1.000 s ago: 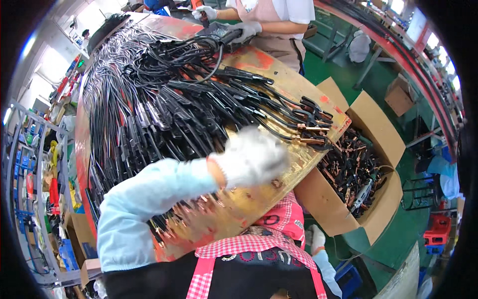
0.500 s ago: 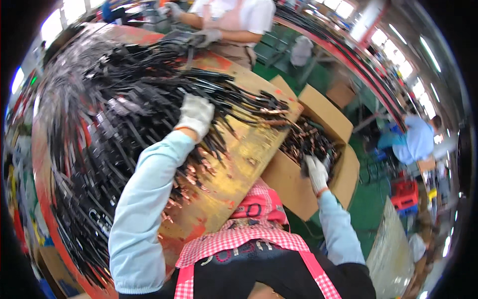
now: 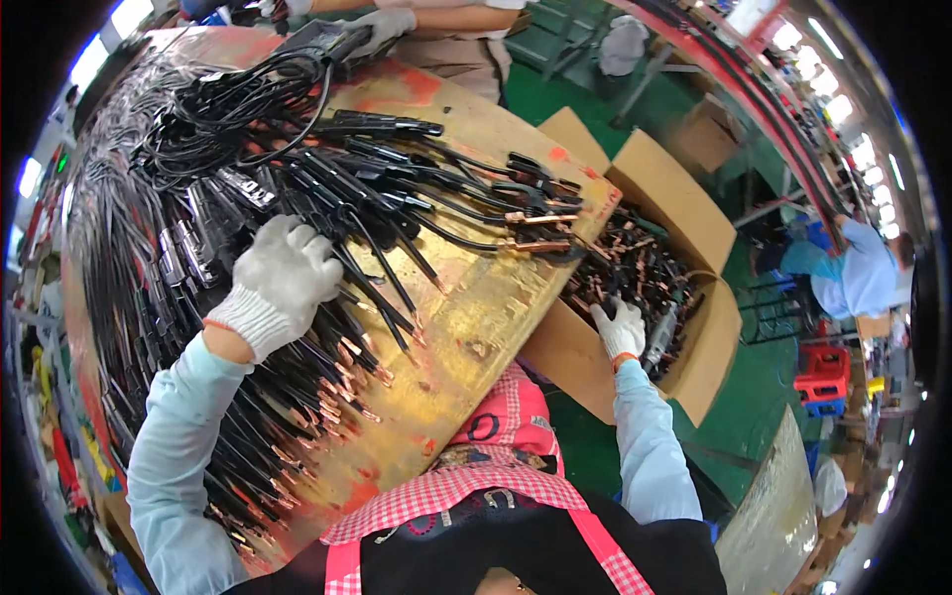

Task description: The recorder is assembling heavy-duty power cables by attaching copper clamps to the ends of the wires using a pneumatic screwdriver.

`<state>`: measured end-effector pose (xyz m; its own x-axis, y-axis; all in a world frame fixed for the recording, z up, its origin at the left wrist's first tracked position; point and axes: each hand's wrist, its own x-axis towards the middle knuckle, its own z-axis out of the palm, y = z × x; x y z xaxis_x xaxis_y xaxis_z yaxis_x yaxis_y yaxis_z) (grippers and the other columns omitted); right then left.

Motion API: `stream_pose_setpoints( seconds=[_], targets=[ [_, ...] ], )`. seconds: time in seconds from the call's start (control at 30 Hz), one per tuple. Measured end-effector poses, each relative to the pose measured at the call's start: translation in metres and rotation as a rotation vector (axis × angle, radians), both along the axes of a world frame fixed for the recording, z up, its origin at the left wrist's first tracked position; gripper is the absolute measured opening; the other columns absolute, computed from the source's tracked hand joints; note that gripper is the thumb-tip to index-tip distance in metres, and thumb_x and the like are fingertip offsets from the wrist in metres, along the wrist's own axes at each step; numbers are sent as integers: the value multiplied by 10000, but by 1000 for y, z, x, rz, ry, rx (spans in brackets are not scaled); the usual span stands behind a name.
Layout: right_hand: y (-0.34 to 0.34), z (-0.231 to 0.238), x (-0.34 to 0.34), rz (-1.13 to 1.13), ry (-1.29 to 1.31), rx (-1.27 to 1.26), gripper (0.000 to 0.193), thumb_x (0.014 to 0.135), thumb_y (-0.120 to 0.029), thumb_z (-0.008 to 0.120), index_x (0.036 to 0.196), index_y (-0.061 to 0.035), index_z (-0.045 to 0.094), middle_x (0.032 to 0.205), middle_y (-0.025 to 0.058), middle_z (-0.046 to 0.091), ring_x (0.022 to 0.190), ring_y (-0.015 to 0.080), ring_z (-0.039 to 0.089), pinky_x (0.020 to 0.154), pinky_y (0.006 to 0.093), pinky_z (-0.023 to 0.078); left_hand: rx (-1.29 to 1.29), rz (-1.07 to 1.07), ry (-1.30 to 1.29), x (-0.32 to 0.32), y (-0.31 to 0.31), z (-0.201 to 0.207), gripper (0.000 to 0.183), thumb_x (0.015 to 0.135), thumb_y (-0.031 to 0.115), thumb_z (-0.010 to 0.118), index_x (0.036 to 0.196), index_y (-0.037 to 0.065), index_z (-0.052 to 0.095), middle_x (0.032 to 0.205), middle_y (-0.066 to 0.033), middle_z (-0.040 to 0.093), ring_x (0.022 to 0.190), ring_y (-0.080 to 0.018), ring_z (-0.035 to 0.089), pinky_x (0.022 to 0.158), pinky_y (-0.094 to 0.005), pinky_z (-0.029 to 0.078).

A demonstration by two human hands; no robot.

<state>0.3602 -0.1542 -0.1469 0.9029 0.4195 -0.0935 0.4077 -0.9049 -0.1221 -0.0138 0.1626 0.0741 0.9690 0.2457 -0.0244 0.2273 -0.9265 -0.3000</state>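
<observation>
Our gloved left hand [image 3: 281,283] presses flat, fingers spread, on black cables [image 3: 297,198] heaped across the wooden board [image 3: 476,297]; our right hand [image 3: 621,327] reaches into the cardboard box [image 3: 684,223], its grip unclear.

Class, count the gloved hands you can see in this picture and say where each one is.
3. The left hand rests on the black cables; the right hand reaches into the cardboard box; a co-worker's gloved hand is at the top. Others may be hidden.
</observation>
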Motion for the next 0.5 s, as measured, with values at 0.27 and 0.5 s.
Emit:
stream_pose_setpoints(
  seconds=[0.27, 0.5],
  targets=[
    [-9, -15, 17, -232, -37, 285, 705, 971, -670, 420, 1047, -26, 694, 996, 285, 697, 968, 455, 662, 830, 518, 507, -142, 10, -126, 16, 5, -24, 163, 757, 260, 714, 783, 106, 667, 967, -65, 643, 969, -297, 603, 894, -411, 495],
    [-52, 6, 70, -672, 507, 1924, 475, 997, -524, 530, 1202, -111, 646, 1036, 45, 696, 813, 263, 669, 783, 491, 559, -229, -35, 97, -5, -5, 17, 138, 746, 227, 700, 752, 96, 658, 871, -69, 641, 985, -292, 624, 921, -423, 494]
  ],
)
